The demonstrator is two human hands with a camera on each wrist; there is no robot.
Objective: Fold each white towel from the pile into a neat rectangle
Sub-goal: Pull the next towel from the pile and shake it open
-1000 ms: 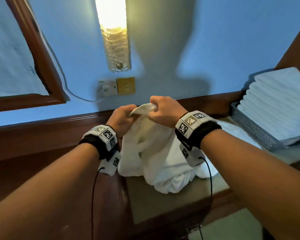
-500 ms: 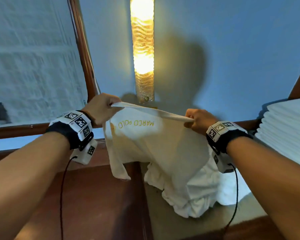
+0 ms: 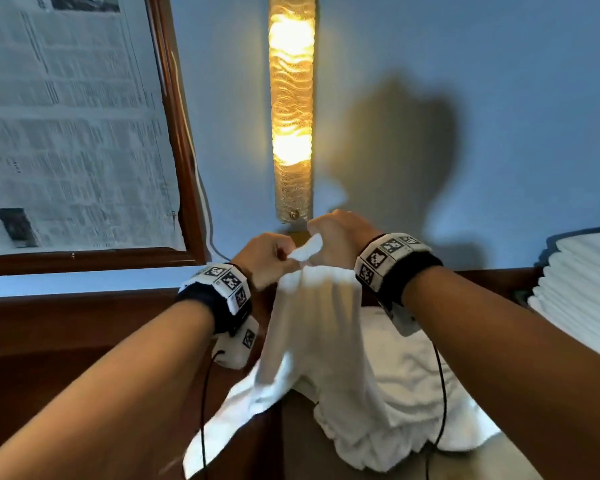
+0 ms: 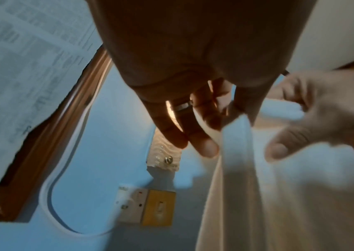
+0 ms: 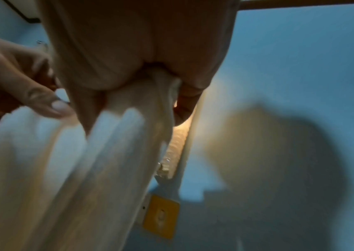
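A white towel (image 3: 312, 341) hangs in folds from both hands, raised in front of the blue wall. My left hand (image 3: 284, 254) pinches its top edge, and my right hand (image 3: 321, 237) grips the same edge right beside it, so the hands almost touch. A small flap of cloth sticks up between them. In the left wrist view the left hand (image 4: 225, 115) nips the towel (image 4: 257, 186) between thumb and fingers. The right wrist view shows the right hand (image 5: 167, 88) closed round the bunched towel (image 5: 85, 169). Below lies the crumpled pile of white towels (image 3: 413, 393).
A stack of folded white towels (image 3: 579, 289) stands at the right edge. A lit wall lamp (image 3: 291, 109) hangs just behind the hands. A wood-framed pane covered in newspaper (image 3: 66, 126) fills the upper left. Dark wooden furniture (image 3: 84, 358) lies lower left; a socket and yellow plate (image 4: 148, 208) sit on the wall.
Half a second ago my hands were apart with the towel's top edge stretched between them. They have come together, and the towel now hangs doubled and narrower.
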